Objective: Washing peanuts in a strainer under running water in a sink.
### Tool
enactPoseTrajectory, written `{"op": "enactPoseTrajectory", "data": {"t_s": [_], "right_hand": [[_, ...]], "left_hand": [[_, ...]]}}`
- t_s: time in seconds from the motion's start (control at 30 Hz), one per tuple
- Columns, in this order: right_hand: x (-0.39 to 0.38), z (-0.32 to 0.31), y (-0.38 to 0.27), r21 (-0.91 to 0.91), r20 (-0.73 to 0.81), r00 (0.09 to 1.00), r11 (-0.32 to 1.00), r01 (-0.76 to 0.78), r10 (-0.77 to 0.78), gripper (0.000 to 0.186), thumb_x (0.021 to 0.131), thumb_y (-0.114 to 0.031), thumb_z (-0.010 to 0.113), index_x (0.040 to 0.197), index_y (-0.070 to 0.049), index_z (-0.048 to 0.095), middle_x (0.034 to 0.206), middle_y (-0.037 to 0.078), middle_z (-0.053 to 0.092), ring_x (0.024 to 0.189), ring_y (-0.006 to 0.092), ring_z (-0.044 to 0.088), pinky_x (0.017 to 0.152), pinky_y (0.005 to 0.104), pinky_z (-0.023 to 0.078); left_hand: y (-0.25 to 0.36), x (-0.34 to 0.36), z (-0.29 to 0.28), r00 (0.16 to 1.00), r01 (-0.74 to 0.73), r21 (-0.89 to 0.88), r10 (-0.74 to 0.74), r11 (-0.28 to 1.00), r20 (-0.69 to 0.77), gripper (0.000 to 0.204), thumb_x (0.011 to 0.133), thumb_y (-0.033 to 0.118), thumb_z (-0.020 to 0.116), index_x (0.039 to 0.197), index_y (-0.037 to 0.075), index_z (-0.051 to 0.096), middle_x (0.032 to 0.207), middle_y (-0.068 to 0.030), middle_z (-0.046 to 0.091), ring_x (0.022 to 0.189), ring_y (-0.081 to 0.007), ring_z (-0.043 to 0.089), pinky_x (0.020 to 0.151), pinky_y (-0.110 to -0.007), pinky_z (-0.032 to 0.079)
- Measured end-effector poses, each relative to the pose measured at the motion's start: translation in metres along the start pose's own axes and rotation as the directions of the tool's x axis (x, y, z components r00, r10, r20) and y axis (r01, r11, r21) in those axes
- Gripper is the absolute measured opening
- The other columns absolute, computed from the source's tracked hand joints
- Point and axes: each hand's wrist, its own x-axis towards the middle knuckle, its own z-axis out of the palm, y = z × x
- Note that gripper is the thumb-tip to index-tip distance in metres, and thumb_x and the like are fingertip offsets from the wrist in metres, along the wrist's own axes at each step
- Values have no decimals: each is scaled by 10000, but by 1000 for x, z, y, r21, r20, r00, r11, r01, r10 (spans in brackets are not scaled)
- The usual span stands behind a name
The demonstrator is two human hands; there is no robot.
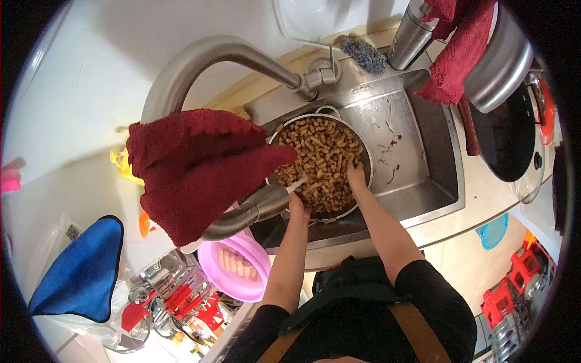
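Observation:
A round pot (365, 143) stands in the sink, filled with what look like unshelled peanuts (321, 145), wet and brown. Water runs onto them from the faucet spout (272, 202). At the pot's near left side, my left hand (298, 207) reaches in beside the stream; the spout and the peanuts hide its fingers. My right hand (356, 176) dips in along the right inner wall, its fingertips sunk among the peanuts. How far either hand is closed does not show. A dark red cloth (200, 169) drapes over the curved faucet and covers part of the pot's left edge.
Right of the pot, the steel sink floor (393, 127) has wet dark scraps on it. A steel bottle (411, 36), another red cloth (463, 54) and a black pan (502, 133) stand beyond. At lower left are a pink basin (260, 263), a blue cloth (82, 272) and cluttered utensils (175, 296).

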Motion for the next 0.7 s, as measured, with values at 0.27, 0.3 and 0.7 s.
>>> {"op": "enactPoseTrajectory", "data": {"t_s": [0.27, 0.3, 0.7], "right_hand": [[-14, -5, -19, 60, 273, 929, 960, -275, 249, 641, 851, -541, 241, 1338, -127, 197, 1354, 124, 246, 1222, 240, 284, 993, 372, 212], [-10, -8, -15, 171, 376, 903, 942, -288, 208, 648, 844, -538, 284, 1331, -115, 211, 1345, 119, 260, 1216, 246, 295, 982, 386, 243], [-42, -2, -42, 455, 722, 691, 777, -435, -35, 486, 788, -361, 549, 1153, -52, 465, 1090, 96, 538, 953, 197, 549, 800, 340, 461]], "left_hand": [[-2, 6, -2, 955, 95, -164, -43, 982, 293, 685, 818, 609, 243, 1263, 96, 332, 1274, -95, 368, 1161, -258, 378, 951, -451, 320], [-3, 6, -1, 954, 97, -165, -44, 982, 296, 685, 818, 609, 243, 1263, 96, 332, 1274, -95, 368, 1161, -258, 378, 951, -451, 320], [19, -53, 15, 953, 10, -222, 58, 975, 296, 530, 868, 465, 336, 1244, 91, 331, 1222, -101, 399, 1138, -279, 390, 935, -445, 349]]}}
